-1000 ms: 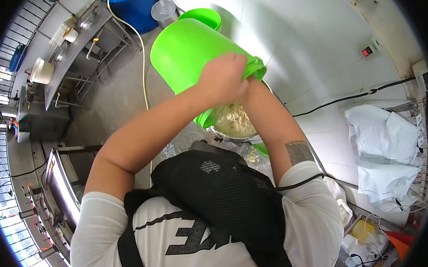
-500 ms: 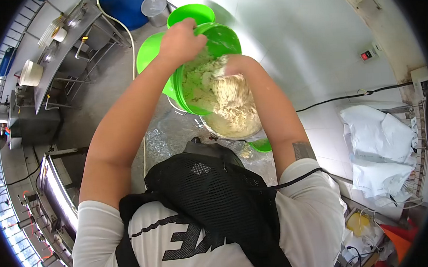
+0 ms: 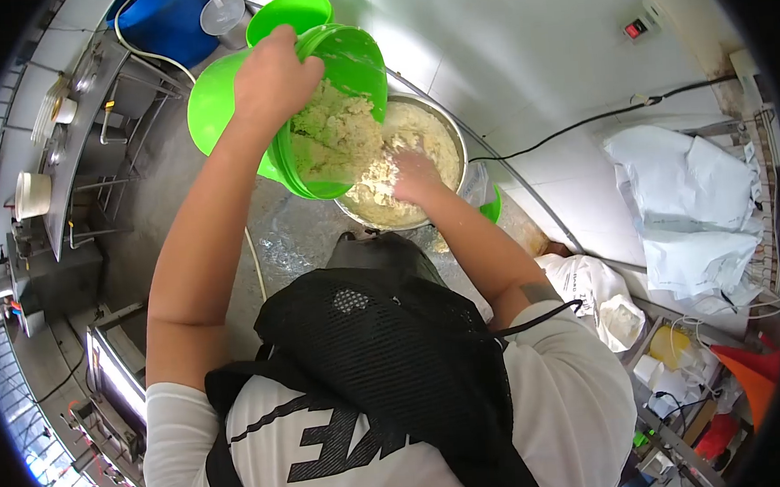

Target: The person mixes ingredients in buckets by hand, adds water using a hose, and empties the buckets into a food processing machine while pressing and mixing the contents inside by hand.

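My left hand [image 3: 274, 80] grips the rim of a bright green bucket [image 3: 215, 101], which is tipped on its side with its mouth facing right. Pale, crumbly, dough-like mixture [image 3: 336, 136] lies inside and reaches the bucket's lower lip. Under and to the right of that lip stands a wide round metal pot [image 3: 461, 143], holding more of the same mixture. My right hand [image 3: 415, 176] is over the pot, against the mixture near the bucket's mouth. Its fingers are blurred and partly hidden by clumps.
Another green bucket [image 3: 290, 12] stands behind, near a clear container [image 3: 223, 14] and a blue barrel [image 3: 163, 30]. A green scoop [image 3: 492, 205] lies right of the pot. A hose [image 3: 254, 259] crosses the floor. White sacks [image 3: 591, 286] sit at right; a metal sink table [image 3: 91, 92] is left.
My right hand has moved down from the bucket's mouth to the pot, and mixture has dropped with it. The bucket, still held by my left hand, appears farther left as the view shifts.
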Demonstrator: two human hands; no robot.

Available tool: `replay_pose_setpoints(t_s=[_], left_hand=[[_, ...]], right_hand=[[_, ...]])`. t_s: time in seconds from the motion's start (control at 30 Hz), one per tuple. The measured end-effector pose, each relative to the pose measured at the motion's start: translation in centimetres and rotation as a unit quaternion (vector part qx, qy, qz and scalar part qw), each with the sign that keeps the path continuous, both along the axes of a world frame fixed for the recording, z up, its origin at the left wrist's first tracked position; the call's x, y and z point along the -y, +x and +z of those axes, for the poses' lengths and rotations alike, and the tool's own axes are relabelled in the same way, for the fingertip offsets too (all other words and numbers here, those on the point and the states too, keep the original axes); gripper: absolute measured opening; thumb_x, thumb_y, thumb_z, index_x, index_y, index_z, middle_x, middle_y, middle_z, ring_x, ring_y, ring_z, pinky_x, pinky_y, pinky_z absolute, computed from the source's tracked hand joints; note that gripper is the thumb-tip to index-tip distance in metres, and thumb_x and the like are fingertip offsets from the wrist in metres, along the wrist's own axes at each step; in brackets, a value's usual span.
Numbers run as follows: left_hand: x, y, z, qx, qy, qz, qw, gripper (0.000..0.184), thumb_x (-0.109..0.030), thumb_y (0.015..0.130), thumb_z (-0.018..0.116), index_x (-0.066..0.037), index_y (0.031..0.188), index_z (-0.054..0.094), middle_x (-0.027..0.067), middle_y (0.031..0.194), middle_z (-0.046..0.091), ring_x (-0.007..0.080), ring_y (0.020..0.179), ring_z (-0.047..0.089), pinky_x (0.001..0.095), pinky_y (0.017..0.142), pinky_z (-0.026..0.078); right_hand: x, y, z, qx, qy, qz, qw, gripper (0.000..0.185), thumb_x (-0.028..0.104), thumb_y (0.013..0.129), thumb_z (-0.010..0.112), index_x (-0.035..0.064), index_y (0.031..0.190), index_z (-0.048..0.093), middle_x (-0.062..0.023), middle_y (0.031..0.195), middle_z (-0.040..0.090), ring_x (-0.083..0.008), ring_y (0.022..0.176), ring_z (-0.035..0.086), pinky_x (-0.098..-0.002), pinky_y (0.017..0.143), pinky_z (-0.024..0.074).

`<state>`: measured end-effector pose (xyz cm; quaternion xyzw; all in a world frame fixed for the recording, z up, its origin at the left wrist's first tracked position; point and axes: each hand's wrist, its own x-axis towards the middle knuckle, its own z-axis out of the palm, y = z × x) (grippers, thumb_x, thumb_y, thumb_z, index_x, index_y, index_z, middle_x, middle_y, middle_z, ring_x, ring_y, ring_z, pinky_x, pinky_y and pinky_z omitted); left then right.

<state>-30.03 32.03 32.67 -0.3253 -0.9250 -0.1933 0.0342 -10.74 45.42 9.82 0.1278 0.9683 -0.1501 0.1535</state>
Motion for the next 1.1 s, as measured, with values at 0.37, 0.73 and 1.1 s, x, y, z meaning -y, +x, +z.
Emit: replay_pose_setpoints(t_s=[0.37,0.73,1.1], left_hand=[[-0.5,1.9,-0.9,-0.05,-0.019,-0.055,0.997,0.052,-0.035,0.085,0.066,-0.003,0.126,0.065,0.0255,0.116,0.07,0.0423,0.106,0.068,0.0511,0.092,0.054],[-0.2,1.8,-1.6,-0.075,-0.003,-0.05,0.996,0.045,-0.032,0.085,0.066,-0.003,0.119,0.069,0.0237,0.11,0.072,0.0424,0.101,0.069,0.0483,0.088,0.053],[-1.4,4.1,-1.3,-0.095,-0.012,-0.074,0.993,0.043,-0.028,0.086,0.064,-0.003,0.12,0.068,0.0221,0.108,0.072,0.0406,0.1,0.069,0.0468,0.088,0.053]], right_hand=[[-2.7,-3.2,-7.1,0.041,-0.103,0.093,0.989,0.04,0.035,0.078,0.074,0.0085,0.108,0.079,-0.0185,0.112,0.075,-0.0344,0.106,0.072,-0.0473,0.087,0.0566],[1.1,0.7,-2.6,-0.036,-0.115,-0.029,0.992,0.058,0.041,0.071,0.083,0.0077,0.117,0.076,-0.0182,0.123,0.072,-0.0349,0.11,0.071,-0.0473,0.089,0.0577],[0.0,-3.3,-4.9,0.06,-0.103,0.036,0.992,0.035,0.025,0.069,0.081,0.0123,0.101,0.082,-0.0104,0.101,0.078,-0.0315,0.096,0.074,-0.0476,0.08,0.0588]])
